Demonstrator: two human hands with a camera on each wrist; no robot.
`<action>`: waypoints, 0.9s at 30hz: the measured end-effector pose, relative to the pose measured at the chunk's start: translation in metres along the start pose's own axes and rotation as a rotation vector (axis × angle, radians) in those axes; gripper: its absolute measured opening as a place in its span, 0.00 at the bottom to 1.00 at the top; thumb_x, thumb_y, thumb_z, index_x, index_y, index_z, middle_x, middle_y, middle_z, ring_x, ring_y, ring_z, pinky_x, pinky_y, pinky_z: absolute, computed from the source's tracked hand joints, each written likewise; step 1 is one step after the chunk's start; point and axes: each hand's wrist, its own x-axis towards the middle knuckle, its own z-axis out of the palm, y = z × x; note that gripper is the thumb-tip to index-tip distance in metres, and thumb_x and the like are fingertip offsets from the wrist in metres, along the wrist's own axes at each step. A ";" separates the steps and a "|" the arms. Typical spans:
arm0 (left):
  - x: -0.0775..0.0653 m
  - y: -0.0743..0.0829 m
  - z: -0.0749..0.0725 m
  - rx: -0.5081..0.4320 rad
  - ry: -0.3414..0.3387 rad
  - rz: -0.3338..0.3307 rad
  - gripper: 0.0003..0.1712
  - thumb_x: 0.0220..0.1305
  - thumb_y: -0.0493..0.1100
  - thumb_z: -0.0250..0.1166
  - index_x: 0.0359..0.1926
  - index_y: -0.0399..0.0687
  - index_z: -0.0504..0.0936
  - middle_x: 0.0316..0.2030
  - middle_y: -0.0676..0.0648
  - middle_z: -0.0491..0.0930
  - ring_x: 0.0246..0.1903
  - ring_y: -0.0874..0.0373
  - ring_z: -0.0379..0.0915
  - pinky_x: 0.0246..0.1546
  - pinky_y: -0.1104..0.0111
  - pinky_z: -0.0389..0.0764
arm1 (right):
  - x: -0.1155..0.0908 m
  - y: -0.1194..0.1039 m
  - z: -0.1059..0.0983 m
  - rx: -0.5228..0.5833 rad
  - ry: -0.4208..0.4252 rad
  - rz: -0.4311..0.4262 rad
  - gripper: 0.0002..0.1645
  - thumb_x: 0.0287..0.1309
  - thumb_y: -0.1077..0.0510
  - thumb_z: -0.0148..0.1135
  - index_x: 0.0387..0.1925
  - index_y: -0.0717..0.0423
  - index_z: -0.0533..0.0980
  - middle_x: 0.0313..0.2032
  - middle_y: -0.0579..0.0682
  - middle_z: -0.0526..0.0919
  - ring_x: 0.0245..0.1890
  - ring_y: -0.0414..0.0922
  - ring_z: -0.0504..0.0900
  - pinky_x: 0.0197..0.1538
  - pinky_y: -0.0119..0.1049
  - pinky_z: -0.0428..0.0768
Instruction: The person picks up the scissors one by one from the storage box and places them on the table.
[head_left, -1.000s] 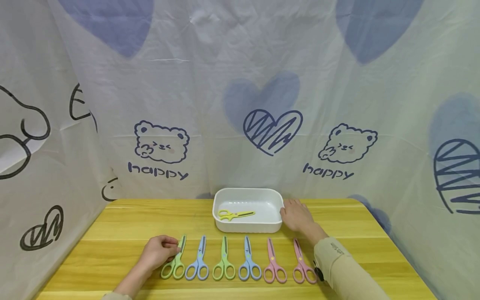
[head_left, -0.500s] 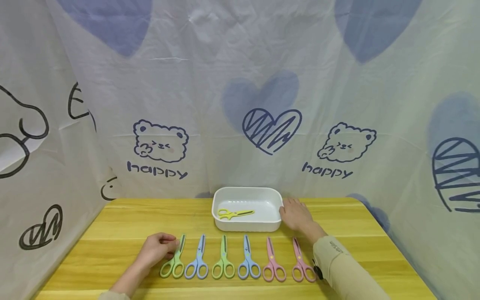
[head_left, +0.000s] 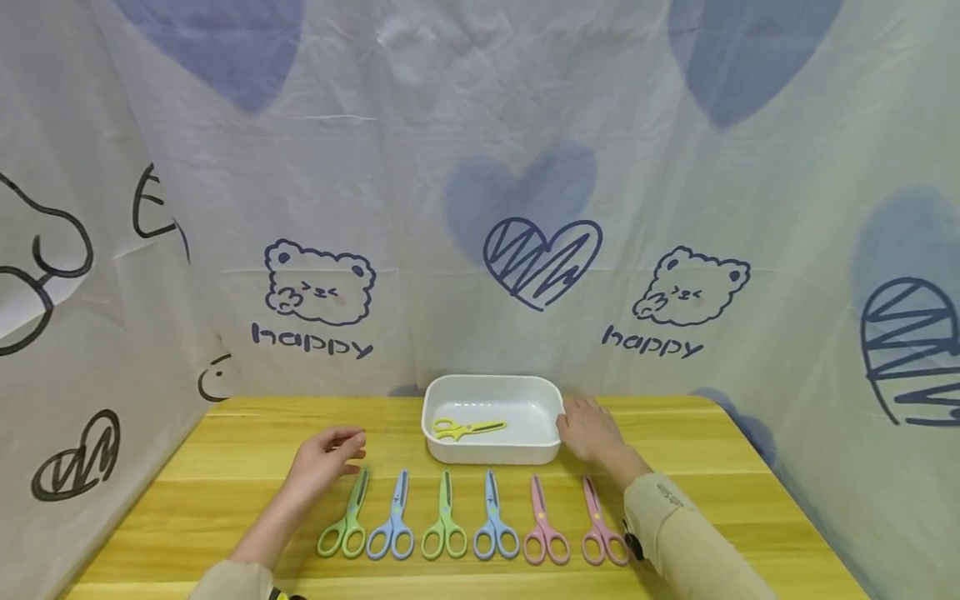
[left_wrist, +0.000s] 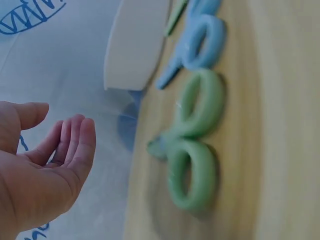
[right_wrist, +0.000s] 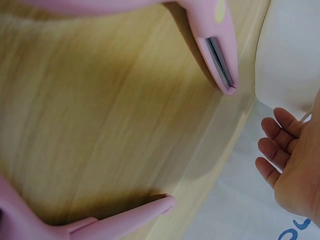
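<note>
In the head view my left hand (head_left: 324,460) hovers just beyond the blade tip of the leftmost green scissors (head_left: 345,523), thumb and fingers apart. The left wrist view shows that hand (left_wrist: 55,165) holding nothing, with the green scissors (left_wrist: 200,107) lying on the table beside it. My right hand (head_left: 591,429) lies against the right side of a white plastic basin (head_left: 491,454), its fingers loosely bent. A pair of yellow scissors (head_left: 471,429) lies in the basin. In the right wrist view the right hand's (right_wrist: 295,155) thumb is hidden.
Right of the leftmost pair, a row continues with blue scissors (head_left: 392,525), green scissors (head_left: 444,525), blue scissors (head_left: 495,525), pink scissors (head_left: 545,529) and more pink scissors (head_left: 602,529). They lie on a yellow wooden table (head_left: 247,467). A printed curtain (head_left: 465,125) closes off the back.
My left hand has let go of the leftmost green scissors and moved up and forward, away from them. The scissors remain in the row. My right hand stays at the basin.
</note>
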 end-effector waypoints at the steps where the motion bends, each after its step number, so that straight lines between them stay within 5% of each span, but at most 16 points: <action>1: 0.002 0.003 0.002 -0.005 0.000 0.013 0.26 0.78 0.46 0.60 0.66 0.31 0.74 0.57 0.31 0.77 0.53 0.44 0.80 0.51 0.57 0.86 | 0.000 0.001 0.000 -0.001 0.001 0.001 0.31 0.78 0.51 0.42 0.69 0.70 0.68 0.68 0.68 0.72 0.69 0.64 0.67 0.73 0.62 0.62; 18: 0.054 0.049 0.056 -0.006 -0.067 0.187 0.24 0.77 0.44 0.61 0.65 0.33 0.77 0.60 0.34 0.80 0.56 0.42 0.79 0.54 0.58 0.84 | -0.003 0.003 -0.003 -0.002 0.004 0.011 0.30 0.77 0.52 0.43 0.68 0.70 0.69 0.66 0.67 0.74 0.68 0.63 0.69 0.72 0.61 0.64; 27: 0.081 0.053 0.085 -0.019 -0.123 0.221 0.22 0.75 0.41 0.63 0.64 0.33 0.79 0.58 0.35 0.82 0.55 0.43 0.81 0.52 0.60 0.85 | -0.001 0.001 0.000 -0.019 0.019 -0.012 0.28 0.77 0.52 0.44 0.64 0.68 0.72 0.63 0.66 0.76 0.65 0.62 0.71 0.69 0.60 0.67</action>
